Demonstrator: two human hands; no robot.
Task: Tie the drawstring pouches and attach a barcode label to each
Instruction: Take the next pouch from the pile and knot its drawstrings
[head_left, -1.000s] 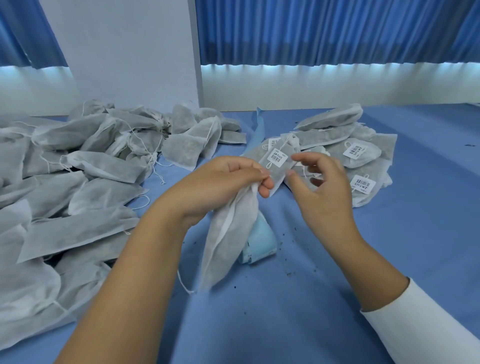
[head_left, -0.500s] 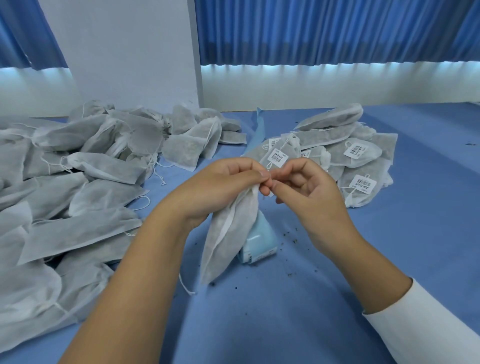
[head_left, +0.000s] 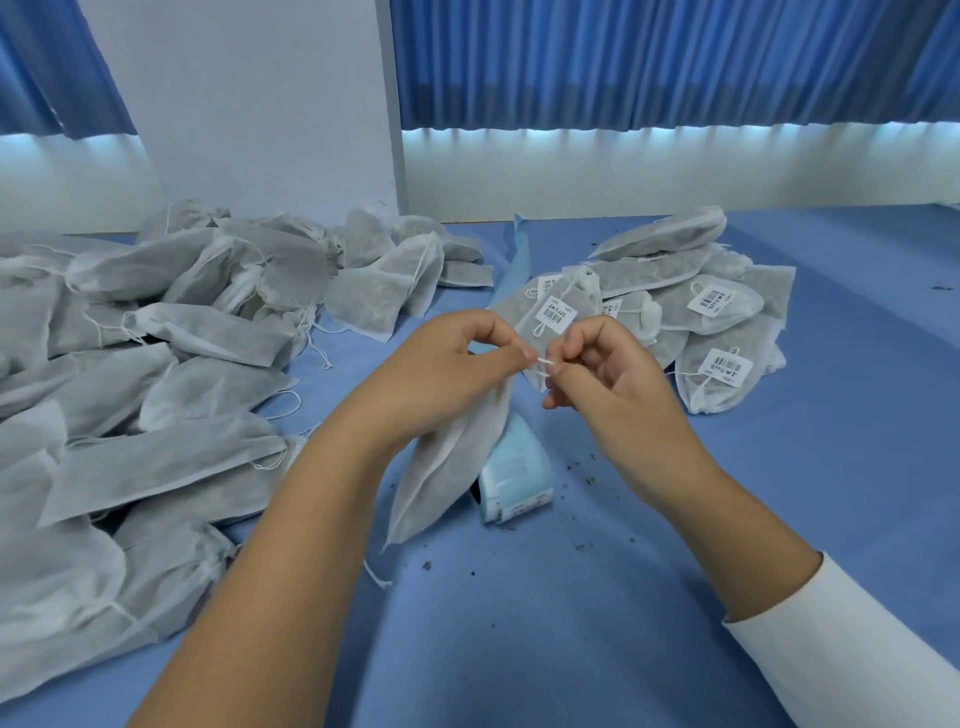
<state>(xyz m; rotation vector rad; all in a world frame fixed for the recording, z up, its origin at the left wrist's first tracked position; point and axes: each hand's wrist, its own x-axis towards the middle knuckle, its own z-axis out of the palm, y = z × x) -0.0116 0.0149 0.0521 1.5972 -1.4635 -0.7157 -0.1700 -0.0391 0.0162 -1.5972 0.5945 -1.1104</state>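
Note:
A white drawstring pouch (head_left: 452, 462) hangs above the blue table, its bottom corner pointing down and left. My left hand (head_left: 447, 374) grips the pouch's gathered neck. My right hand (head_left: 602, 374) pinches the thin white drawstring (head_left: 544, 362), which runs taut across the small gap between my two hands. A loose string end (head_left: 376, 574) trails below the pouch onto the table.
A large heap of unlabelled pouches (head_left: 135, 395) covers the left of the blue table (head_left: 623, 597). A pile of pouches with barcode labels (head_left: 696, 322) lies at the back right. A light-blue label roll (head_left: 514, 478) sits just behind the held pouch. Dark crumbs dot the table.
My right hand came in from open to the pouch's neck, took the drawstring and has now pulled it slightly to the right. My left hand keeps its grip on the neck.

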